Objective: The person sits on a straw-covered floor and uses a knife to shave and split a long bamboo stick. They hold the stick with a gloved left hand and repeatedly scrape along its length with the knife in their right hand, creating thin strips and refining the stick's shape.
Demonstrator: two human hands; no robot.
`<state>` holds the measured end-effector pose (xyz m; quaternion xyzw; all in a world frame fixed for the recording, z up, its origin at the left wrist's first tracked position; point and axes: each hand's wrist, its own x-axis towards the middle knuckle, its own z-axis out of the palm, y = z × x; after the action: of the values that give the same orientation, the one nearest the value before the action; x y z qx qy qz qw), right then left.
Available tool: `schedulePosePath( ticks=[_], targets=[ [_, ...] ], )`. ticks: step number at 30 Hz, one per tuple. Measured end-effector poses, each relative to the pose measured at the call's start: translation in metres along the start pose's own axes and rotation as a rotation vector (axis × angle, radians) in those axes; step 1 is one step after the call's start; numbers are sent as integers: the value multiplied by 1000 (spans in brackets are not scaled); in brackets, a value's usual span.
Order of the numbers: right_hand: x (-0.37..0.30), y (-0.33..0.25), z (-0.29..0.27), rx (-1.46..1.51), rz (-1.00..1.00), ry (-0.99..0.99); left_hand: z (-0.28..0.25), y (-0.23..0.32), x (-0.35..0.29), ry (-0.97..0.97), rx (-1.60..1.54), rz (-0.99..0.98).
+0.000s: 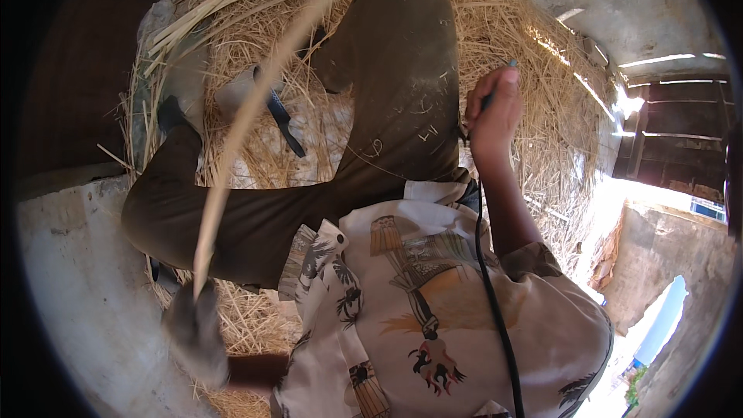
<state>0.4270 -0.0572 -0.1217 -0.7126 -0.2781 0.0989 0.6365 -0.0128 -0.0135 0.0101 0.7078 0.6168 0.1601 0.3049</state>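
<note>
My left hand [197, 333], in what looks like a grey glove and blurred by motion, is closed round the lower end of a long pale strip [249, 112]. The strip, like split bamboo or cane, slants up across my bent leg toward the top of the view. Beside my other knee, my right hand [495, 108] is closed with the thumb up. Something dark shows between its fingers and a small blue-green tip [512, 63] by the thumb; its kind is hidden. Between my legs lies a dark, flat, blade-like tool [286, 124].
Thin shavings [503, 0] cover the floor around my legs. Several long pale strips [224, 4] lie at the far left. Plastered walls [85, 263] stand close on both sides, with dark wooden slats [681, 131] at right. A black cable [495, 302] runs down my shirt.
</note>
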Motion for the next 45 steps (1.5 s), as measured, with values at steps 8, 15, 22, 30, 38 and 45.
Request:
schedulePosePath(
  ticks=[8,15,22,30,38,45],
  targets=[
    [9,-37,-15,-560,-24,-320,136,99,91,10,281,542],
    [-11,-40,-20,-608,-11,-457,162,125,95,-143,340,589],
    [-7,-38,-16,-703,-106,-481,187,148,110,-188,341,751],
    [-10,-32,-15,-724,-105,-462,196,158,109,-259,379,717],
    [-15,-33,-4,-809,-123,-400,192,139,117,-293,-13,669],
    [-21,-27,-1,-838,-214,-350,194,125,119,-290,18,812]
  ],
)
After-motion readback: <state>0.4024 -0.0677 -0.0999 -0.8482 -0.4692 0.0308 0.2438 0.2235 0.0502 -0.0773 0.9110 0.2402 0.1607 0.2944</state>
